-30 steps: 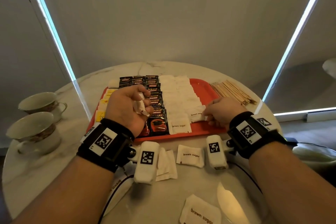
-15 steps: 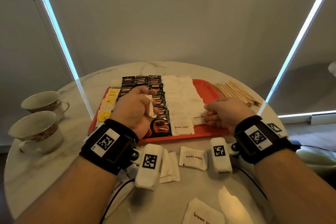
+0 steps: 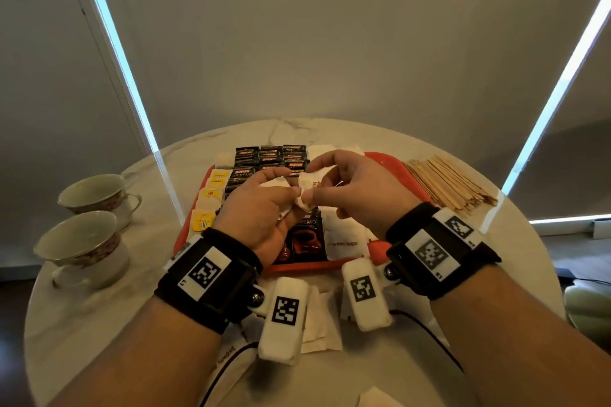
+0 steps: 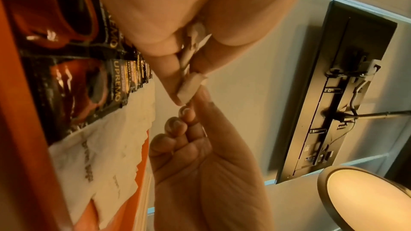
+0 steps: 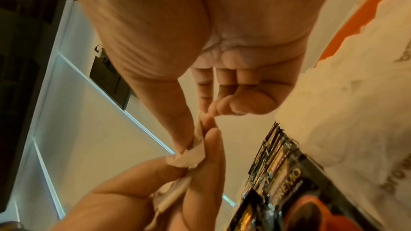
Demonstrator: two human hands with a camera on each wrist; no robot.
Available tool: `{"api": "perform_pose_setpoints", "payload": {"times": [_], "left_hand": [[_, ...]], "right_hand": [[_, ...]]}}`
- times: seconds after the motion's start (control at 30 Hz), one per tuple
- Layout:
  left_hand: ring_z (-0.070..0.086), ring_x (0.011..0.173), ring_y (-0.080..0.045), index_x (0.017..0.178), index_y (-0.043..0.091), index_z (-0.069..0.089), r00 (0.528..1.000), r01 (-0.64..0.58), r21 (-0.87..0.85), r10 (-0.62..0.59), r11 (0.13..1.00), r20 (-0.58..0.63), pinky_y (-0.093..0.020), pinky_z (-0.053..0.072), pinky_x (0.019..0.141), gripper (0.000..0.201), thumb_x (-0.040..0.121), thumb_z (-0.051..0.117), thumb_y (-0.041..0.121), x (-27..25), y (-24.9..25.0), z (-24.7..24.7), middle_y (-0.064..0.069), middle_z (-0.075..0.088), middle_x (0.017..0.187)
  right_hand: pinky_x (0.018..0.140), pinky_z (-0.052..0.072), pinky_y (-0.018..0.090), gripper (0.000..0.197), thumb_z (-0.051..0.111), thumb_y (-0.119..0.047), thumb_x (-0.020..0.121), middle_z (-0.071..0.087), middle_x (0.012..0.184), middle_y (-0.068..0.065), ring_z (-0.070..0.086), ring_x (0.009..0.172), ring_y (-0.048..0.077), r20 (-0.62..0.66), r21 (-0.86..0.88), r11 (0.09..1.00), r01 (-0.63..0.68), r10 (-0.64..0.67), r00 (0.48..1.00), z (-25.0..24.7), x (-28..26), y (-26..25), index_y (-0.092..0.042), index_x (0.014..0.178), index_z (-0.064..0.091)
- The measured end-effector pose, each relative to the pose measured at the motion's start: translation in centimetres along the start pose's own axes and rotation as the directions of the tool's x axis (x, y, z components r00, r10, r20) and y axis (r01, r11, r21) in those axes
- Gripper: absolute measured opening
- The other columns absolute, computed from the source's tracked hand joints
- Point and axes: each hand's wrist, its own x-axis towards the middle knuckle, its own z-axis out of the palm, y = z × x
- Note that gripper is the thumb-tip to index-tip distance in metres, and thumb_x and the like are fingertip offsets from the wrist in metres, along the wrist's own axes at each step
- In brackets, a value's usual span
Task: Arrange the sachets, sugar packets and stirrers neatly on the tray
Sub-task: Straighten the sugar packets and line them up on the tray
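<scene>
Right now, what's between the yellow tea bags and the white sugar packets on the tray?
Black coffee sachets, in rows between the tea bags and sugar packets; the head view shows it.

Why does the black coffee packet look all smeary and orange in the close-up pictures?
Left wrist view: the coffee sachets sit very close to the lens, blurred, in warm light. Right wrist view: same smear. Head view: they look sharp, but the table edge bends.
</scene>
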Motion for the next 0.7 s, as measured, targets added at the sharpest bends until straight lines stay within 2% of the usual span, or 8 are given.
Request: {"api": "perform_pose_setpoints", "payload": {"times": [0.1, 0.17, 0.23, 0.33, 0.43, 0.5, 0.6, 0.7], "left_hand": [[0.075, 0.098, -0.027, 0.110, 0.004, 0.066, 0.999, 0.014, 0.016, -0.015, 1.000, 0.032, -0.034, 0.063, 0.072, 0.013, 0.098, 0.062, 0.001, 0.0, 0.0, 0.1, -0.021, 0.073, 0.115], [0.076, 0.098, -0.024, 0.115, 0.002, 0.068, 0.995, 0.036, 0.044, -0.040, 0.998, 0.094, -0.033, 0.063, 0.073, 0.022, 0.096, 0.069, 0.013, -0.2, -0.1, 0.1, -0.017, 0.076, 0.112], [0.077, 0.089, -0.017, 0.114, 0.005, 0.070, 0.990, 0.026, 0.147, -0.046, 0.989, 0.133, -0.028, 0.062, 0.066, 0.031, 0.088, 0.076, 0.019, -0.2, -0.2, -0.2, -0.009, 0.078, 0.102], [0.068, 0.067, -0.010, 0.109, 0.011, 0.074, 0.991, -0.019, 0.352, -0.029, 0.936, 0.130, -0.019, 0.050, 0.049, 0.023, 0.087, 0.079, 0.015, -0.1, -0.2, -0.6, -0.004, 0.075, 0.089], [0.053, 0.054, -0.007, 0.109, 0.010, 0.075, 0.993, -0.007, 0.376, -0.038, 0.927, 0.114, -0.016, 0.038, 0.041, 0.021, 0.088, 0.078, 0.010, 0.4, -0.2, -1.1, -0.004, 0.070, 0.083], [0.046, 0.051, -0.006, 0.108, 0.009, 0.075, 0.990, -0.009, 0.380, -0.046, 0.925, 0.135, -0.017, 0.034, 0.038, 0.020, 0.087, 0.078, 0.008, 0.5, 0.0, -1.3, -0.004, 0.065, 0.080], [0.044, 0.050, -0.006, 0.105, 0.013, 0.077, 0.988, -0.019, 0.406, -0.044, 0.914, 0.145, -0.017, 0.034, 0.039, 0.021, 0.085, 0.079, 0.005, 0.4, 0.1, -1.4, -0.005, 0.068, 0.079], [0.044, 0.049, -0.007, 0.104, 0.014, 0.076, 0.986, -0.023, 0.402, -0.046, 0.915, 0.161, -0.017, 0.034, 0.039, 0.023, 0.084, 0.079, 0.003, 0.3, 0.2, -1.4, -0.003, 0.067, 0.075]], "right_hand": [[0.064, 0.055, 0.023, 0.023, 0.085, -0.027, 0.080, 0.072, 0.086, 0.003, 0.064, 0.069, 0.004, -0.037, 0.093, 0.995, 0.024, -0.020, 0.999, 0.3, 0.2, 0.8, -0.019, 0.096, 0.073], [0.070, 0.057, 0.029, 0.019, 0.084, -0.024, 0.081, 0.075, 0.089, 0.006, 0.071, 0.079, 0.013, -0.074, 0.218, 0.976, 0.009, 0.008, 0.997, 0.3, 0.3, 1.6, -0.012, 0.089, 0.072], [0.074, 0.058, 0.033, 0.019, 0.083, -0.021, 0.083, 0.075, 0.088, 0.008, 0.073, 0.085, 0.020, -0.082, 0.329, 0.944, -0.009, 0.038, 0.996, 0.2, 0.4, 2.2, -0.007, 0.087, 0.071], [0.067, 0.057, 0.031, 0.018, 0.078, -0.017, 0.087, 0.074, 0.089, 0.011, 0.072, 0.080, 0.020, -0.093, 0.444, 0.896, -0.013, 0.061, 0.994, 0.3, 0.3, 2.3, -0.002, 0.088, 0.067], [0.059, 0.054, 0.029, 0.014, 0.073, -0.015, 0.091, 0.071, 0.086, 0.012, 0.070, 0.074, 0.020, -0.126, 0.509, 0.860, 0.031, 0.039, 0.991, 0.7, 0.2, 2.2, -0.007, 0.087, 0.063], [0.058, 0.054, 0.029, 0.013, 0.070, -0.017, 0.094, 0.071, 0.087, 0.012, 0.068, 0.074, 0.022, -0.149, 0.504, 0.861, 0.071, 0.006, 0.989, 1.0, 0.1, 2.3, -0.007, 0.089, 0.062], [0.057, 0.051, 0.031, 0.014, 0.068, -0.020, 0.095, 0.073, 0.088, 0.017, 0.062, 0.073, 0.027, -0.174, 0.484, 0.867, 0.121, -0.040, 0.984, 1.4, 0.0, 2.2, -0.007, 0.090, 0.064], [0.056, 0.046, 0.034, 0.018, 0.073, -0.024, 0.092, 0.072, 0.091, 0.025, 0.053, 0.071, 0.032, -0.177, 0.494, 0.863, 0.107, -0.021, 0.984, 1.6, -0.2, 2.3, -0.007, 0.090, 0.069]]}}
